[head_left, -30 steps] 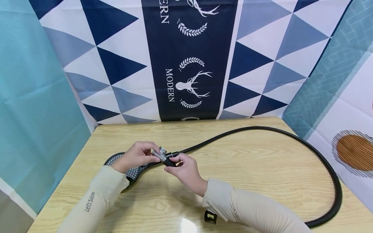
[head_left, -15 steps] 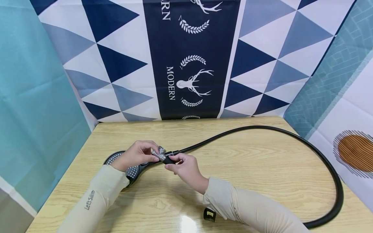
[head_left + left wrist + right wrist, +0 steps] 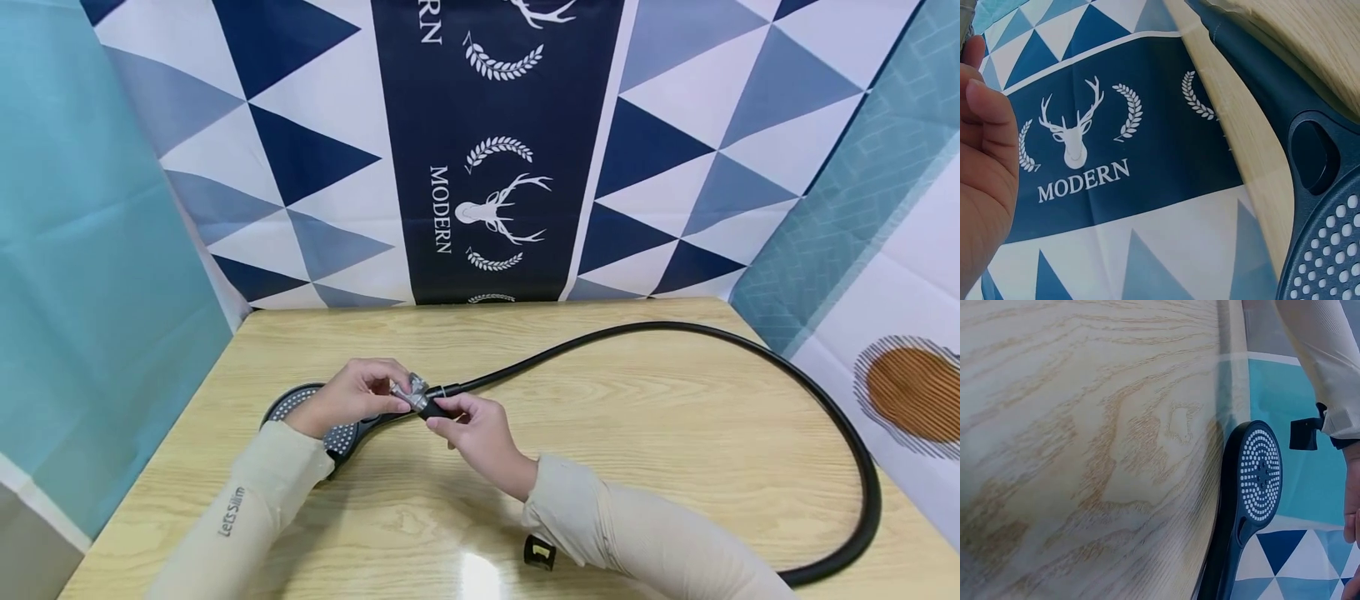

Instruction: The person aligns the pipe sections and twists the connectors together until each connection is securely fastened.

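Note:
In the head view, my left hand [image 3: 356, 396] pinches a small silver metal fitting [image 3: 417, 383] between thumb and fingers. My right hand [image 3: 480, 433] pinches the black cylindrical end [image 3: 432, 409] at the fitting's lower right, its fingertips partly covering it. Beneath the left forearm lies a black shower head [image 3: 342, 440] with pale nozzles, partly hidden by the wrist. Its handle runs behind the fitting towards a black hose [image 3: 525, 367]. The left wrist view has the left hand [image 3: 988, 137] at its edge and the shower head's handle [image 3: 1260, 69] across from it.
The hose loops widely over the right side of the wooden table [image 3: 645, 450] and passes under the right forearm. A patterned curtain [image 3: 322, 167] closes off the back, with a teal one [image 3: 97, 250] at the left.
Both hands stay nearly in place on the fitting. The right fingers cover more of its black end than before. The head view has shifted slightly.

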### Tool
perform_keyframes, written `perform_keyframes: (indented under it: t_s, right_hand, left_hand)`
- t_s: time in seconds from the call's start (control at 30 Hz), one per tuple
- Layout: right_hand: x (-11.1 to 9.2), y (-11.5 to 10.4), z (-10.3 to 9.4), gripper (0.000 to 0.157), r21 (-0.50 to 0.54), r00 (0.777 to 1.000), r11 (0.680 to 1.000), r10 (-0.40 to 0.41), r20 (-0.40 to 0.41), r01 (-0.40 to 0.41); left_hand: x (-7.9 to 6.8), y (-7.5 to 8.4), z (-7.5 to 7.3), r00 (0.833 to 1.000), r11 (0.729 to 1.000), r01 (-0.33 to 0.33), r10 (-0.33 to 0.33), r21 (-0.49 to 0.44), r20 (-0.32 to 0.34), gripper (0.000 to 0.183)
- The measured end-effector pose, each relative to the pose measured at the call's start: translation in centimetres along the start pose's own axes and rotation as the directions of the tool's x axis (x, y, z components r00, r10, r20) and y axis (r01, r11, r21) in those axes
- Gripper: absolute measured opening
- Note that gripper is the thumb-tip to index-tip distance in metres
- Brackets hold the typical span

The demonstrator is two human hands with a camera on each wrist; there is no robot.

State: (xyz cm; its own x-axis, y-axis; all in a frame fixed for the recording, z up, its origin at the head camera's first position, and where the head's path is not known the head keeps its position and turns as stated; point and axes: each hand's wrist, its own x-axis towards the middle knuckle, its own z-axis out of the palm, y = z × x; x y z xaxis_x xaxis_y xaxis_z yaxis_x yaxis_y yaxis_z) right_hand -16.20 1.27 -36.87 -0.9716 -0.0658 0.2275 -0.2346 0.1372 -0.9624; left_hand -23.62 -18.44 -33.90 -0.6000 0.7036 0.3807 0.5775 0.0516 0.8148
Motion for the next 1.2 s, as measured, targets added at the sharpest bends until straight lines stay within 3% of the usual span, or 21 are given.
perform_keyframes:
  t_s: [0.23, 0.47, 0.63, 0.77, 1.2]
  right_hand:
    - [-0.08, 0.08, -0.16, 0.024, -0.012, 0.999, 0.999, -0.031, 0.009, 0.031]
    - [-0.33, 0.09, -0.24, 0.049, -0.105, 0.996, 0.991, -0.085, -0.015, 0.083]
    - [-0.44, 0.26, 0.02, 0.029, -0.135, 0.983, 0.978, -0.168, -0.069, 0.158]
    - [-0.33, 0.41, 0.19, 0.024, -0.120, 0.974, 0.977, -0.192, -0.123, 0.177]
    - [-0.24, 0.00, -0.02, 0.027, -0.063, 0.988, 0.992, -0.112, -0.108, 0.106]
  left_hand:
    - [0.22, 0.14, 0.12, 1.000, 0.999, 0.016, -0.016, -0.028, 0.003, 0.014]
    - [0.62, -0.03, 0.05, 0.999, 0.999, -0.034, 0.034, 0.006, 0.008, 0.007]
    - [0.72, -0.13, -0.08, 0.998, 0.998, -0.057, 0.058, -0.012, 0.024, 0.008]
    - [0.67, -0.07, -0.06, 0.998, 0.999, -0.053, 0.053, -0.008, 0.018, 0.009]
    - [0.52, 0.31, -0.18, 0.998, 0.998, -0.061, 0.061, -0.003, 0.012, 0.026]
